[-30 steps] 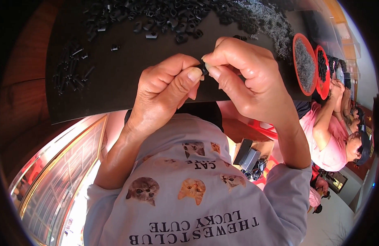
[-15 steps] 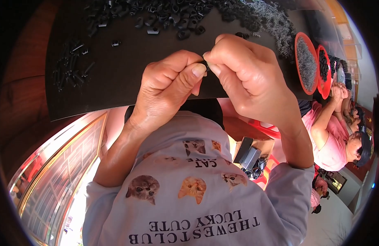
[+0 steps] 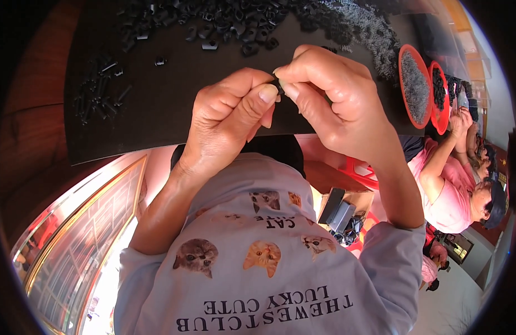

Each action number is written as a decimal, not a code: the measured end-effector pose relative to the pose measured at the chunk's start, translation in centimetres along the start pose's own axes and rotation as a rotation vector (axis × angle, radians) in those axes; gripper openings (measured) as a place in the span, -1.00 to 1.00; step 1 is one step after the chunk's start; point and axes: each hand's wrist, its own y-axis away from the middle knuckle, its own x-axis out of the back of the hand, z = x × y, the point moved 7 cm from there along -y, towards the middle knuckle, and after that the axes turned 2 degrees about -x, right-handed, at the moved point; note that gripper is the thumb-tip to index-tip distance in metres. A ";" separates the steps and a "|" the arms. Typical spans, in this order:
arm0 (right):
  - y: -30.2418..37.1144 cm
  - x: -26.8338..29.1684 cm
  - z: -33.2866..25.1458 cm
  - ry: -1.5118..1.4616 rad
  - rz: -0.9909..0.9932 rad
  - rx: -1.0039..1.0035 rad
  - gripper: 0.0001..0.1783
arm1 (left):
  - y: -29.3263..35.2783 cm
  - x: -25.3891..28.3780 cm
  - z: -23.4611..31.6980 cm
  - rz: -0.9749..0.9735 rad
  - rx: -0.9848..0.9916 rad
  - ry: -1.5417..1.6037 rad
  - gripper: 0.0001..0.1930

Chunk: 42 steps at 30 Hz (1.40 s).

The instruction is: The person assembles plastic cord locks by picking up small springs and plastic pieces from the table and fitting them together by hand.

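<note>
My left hand point(image 3: 230, 109) is closed, its thumb and index finger pinching a small black piece point(image 3: 278, 85). From the other side, my right hand point(image 3: 341, 97) meets it, thumb and bent index finger closed on the same piece. Fingertips cover most of it, so its exact kind cannot be made out. Both hands are above the front part of a dark table point(image 3: 140, 111). Beyond them spreads a heap of black curved plastic pieces point(image 3: 249, 30), with one stray piece point(image 3: 160, 61) nearer. Left of my hands lie several thin black rods point(image 3: 101, 100).
Small grey spring-like pieces point(image 3: 375, 42) form a heap at the far right. Two red bowls stand at the right edge: one point(image 3: 402, 84) with grey pieces, another point(image 3: 448, 109) with black ones. A person in pink point(image 3: 445, 195) sits further right. A cardboard box point(image 3: 358, 201) is below the table.
My right hand has shifted slightly, its index finger edging left and its grip loosening a little at the tip. My left hand stays almost still around the small black piece.
</note>
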 end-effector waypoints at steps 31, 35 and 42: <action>1.0 -0.9 -1.1 0.426 0.239 0.331 -0.53 | -0.5 -0.6 0.5 -0.083 -0.056 0.163 -0.78; 1.2 -0.5 -0.6 0.336 0.257 0.208 -0.46 | -0.5 -0.4 0.4 -0.050 -0.049 0.134 -0.79; 1.5 -0.5 -0.3 0.418 0.232 0.198 -0.46 | -0.4 -0.3 0.2 -0.037 -0.084 0.150 -0.81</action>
